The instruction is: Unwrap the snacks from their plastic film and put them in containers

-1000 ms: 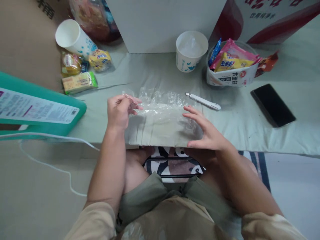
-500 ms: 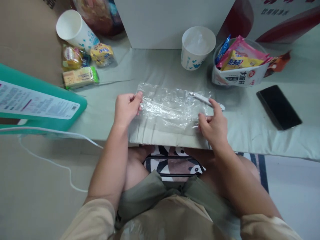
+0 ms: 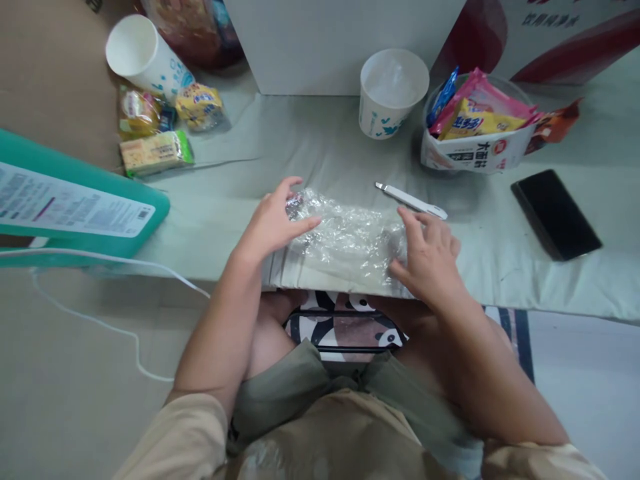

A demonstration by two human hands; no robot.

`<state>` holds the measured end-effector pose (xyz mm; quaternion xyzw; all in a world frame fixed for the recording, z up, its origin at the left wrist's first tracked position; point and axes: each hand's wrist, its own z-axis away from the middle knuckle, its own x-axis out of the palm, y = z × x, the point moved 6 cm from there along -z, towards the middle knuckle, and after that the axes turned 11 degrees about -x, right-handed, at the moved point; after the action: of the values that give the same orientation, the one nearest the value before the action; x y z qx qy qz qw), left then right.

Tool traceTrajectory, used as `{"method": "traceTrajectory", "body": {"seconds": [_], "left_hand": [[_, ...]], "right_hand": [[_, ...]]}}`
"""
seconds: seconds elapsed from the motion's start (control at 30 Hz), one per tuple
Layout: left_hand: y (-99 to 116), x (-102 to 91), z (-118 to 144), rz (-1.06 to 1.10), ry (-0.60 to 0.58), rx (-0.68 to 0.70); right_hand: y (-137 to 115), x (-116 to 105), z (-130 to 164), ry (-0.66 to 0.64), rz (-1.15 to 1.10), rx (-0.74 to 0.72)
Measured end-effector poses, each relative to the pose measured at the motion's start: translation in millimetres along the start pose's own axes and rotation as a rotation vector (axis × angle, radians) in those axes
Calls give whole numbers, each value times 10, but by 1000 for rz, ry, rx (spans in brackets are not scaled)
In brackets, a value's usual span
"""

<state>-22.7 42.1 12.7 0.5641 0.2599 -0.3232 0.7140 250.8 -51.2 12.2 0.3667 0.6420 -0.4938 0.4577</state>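
This looks like a home, an informal living space where someone sits low at a table (image 3: pixel 280 143) draped in pale green cloth. Snack packets (image 3: pixel 157 152) lie loose at the far left beside a tipped paper cup (image 3: pixel 143 57), and another paper cup (image 3: pixel 393 93) stands upright near a tub of wrapped snacks (image 3: pixel 475 133). A black phone (image 3: pixel 555 213) rests on the cloth, a white cable (image 3: pixel 100 320) trails over the plain floor, and a striped rug (image 3: pixel 510 333) shows beneath the table edge. Printed cardboard boxes (image 3: pixel 540 33) stand along the back, household clutter rather than work gear.
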Motion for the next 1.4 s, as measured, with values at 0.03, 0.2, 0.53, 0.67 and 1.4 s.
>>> {"method": "traceTrajectory", "body": {"seconds": [0.03, 0.2, 0.53, 0.67, 1.4], "left_hand": [[21, 42, -3, 13, -23, 30], [151, 166, 3, 230, -200, 102], [343, 91, 131, 789, -467, 206], [166, 69, 14, 1119, -353, 15], [328, 259, 33, 801, -433, 130]], "right_hand": [[-25, 12, 27, -44, -12, -34], [-117, -77, -16, -108, -208, -210], [-446, 108, -642, -410, -711, -360], [-368, 131, -711, -154, -972, -141], [51, 180, -592, 199, -974, -82]]}}
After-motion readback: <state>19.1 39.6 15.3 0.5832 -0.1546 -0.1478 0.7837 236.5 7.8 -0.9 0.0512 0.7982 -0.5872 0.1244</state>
